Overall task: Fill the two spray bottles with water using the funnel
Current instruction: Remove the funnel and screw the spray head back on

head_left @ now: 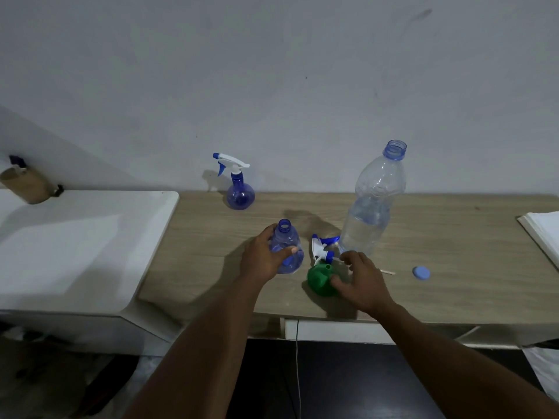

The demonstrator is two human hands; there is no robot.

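Items on your wooden table (pixel 453 237), near edge to wall:

1. Left hand (pixel 263 258). You hold the open spray bottle (pixel 287 237), with the thumb curled across its front and the fingers wrapped behind its round body. The bottle is blue and translucent and stands upright on the table with its neck uncovered. I cannot tell whether there is any water in it.

2. Right hand (pixel 361 282). It sits just right of the green funnel (pixel 317 281), with the thumb against the funnel's cone. The fingers are bent and reach over toward the far side, but I cannot tell whether they actually close on the funnel. The funnel rests on the table with its spout pointing up and away from you, between your two hands.

3. Spray head (pixel 320 247). It is white and blue, off its bottle, and lies on its side just behind the funnel, between the open spray bottle and the water bottle.

4. Water bottle (pixel 373 204). It is large and clear, stands upright with no cap, and is partly full of water. It stands behind your right hand.

5. Bottle cap (pixel 421 273). It is light blue and lies alone to the right of your right hand.

6. Second spray bottle (pixel 239 189). It is blue with its trigger head fitted and stands upright at the back by the wall (pixel 272 71), well apart from the rest.

7. Thin pale stick (pixel 387 271). It lies flat beside your right hand.

8. White counter (pixel 75 243). It adjoins the table on the left.
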